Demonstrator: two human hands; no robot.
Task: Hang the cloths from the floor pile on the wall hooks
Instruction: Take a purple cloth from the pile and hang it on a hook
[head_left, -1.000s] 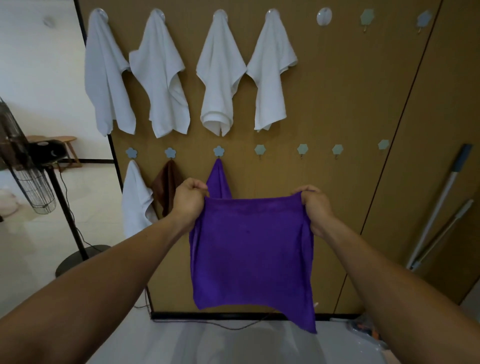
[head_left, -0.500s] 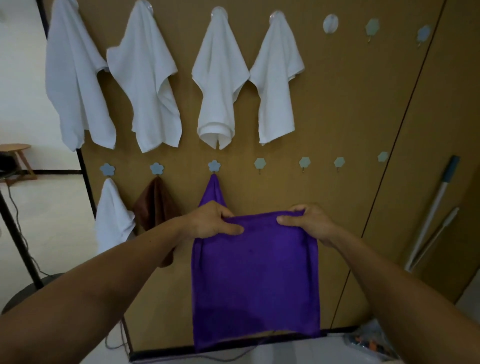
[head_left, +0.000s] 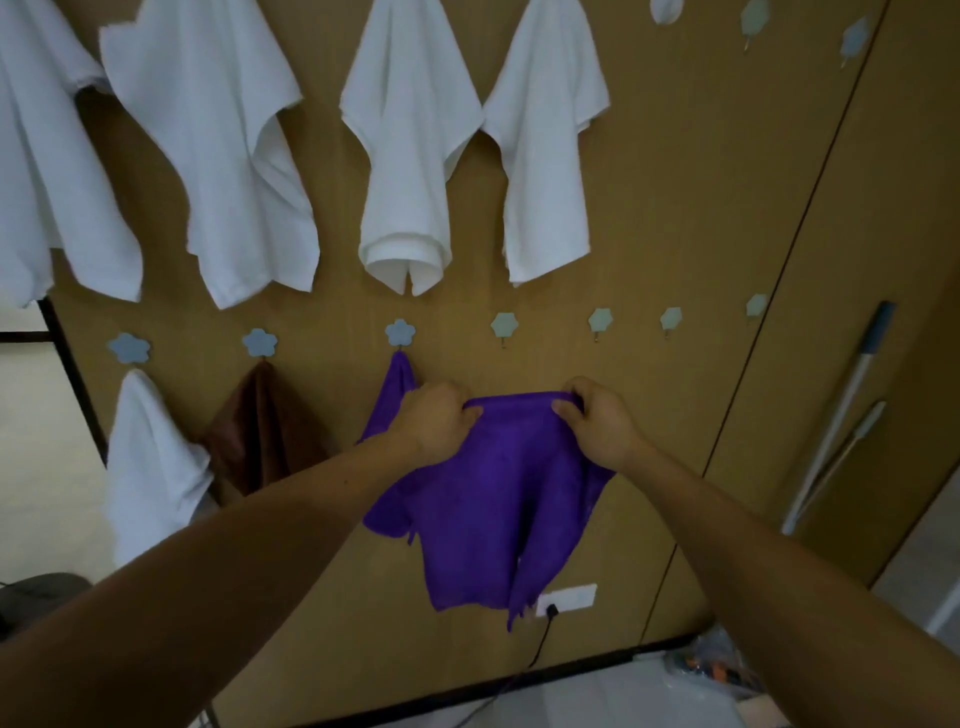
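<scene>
Both hands are up at the wall, bare forearms reaching in from the bottom corners.

Left hand (head_left: 434, 423): grips the top edge of a soft purple cloth (head_left: 498, 509), fingers curled over the hem, back of the hand toward the camera.

Right hand (head_left: 597, 423): grips the same edge close by, fingers likewise curled round the fabric. A short stretch of hem is bunched between the two fists.

The cloth hangs free below the hands in loose folds, in front of the brown wooden wall panel (head_left: 675, 208). Its lowest corner overlaps a white wall socket (head_left: 569, 597) with a black plug in it.

Position: the hem sits below the lower row of hooks, between the blue flower-shaped hook (head_left: 399, 332) and the pale green hook (head_left: 505, 326) to its right. It is on neither.

A second purple cloth (head_left: 397, 389) hangs from the flower hook, partly behind the left hand. Further left on that row are a dark brown cloth (head_left: 260, 431) and a small white cloth (head_left: 150, 467), each under its own blue flower hook.

Upper row: four large white cloths (head_left: 410, 156) hang side by side, the leftmost cut off by the frame edge.

Far right: two long pale poles (head_left: 841, 415) lean against the panel, one with a blue grip.

Bottom right on the floor: something in clear plastic, too blurred to identify.
</scene>
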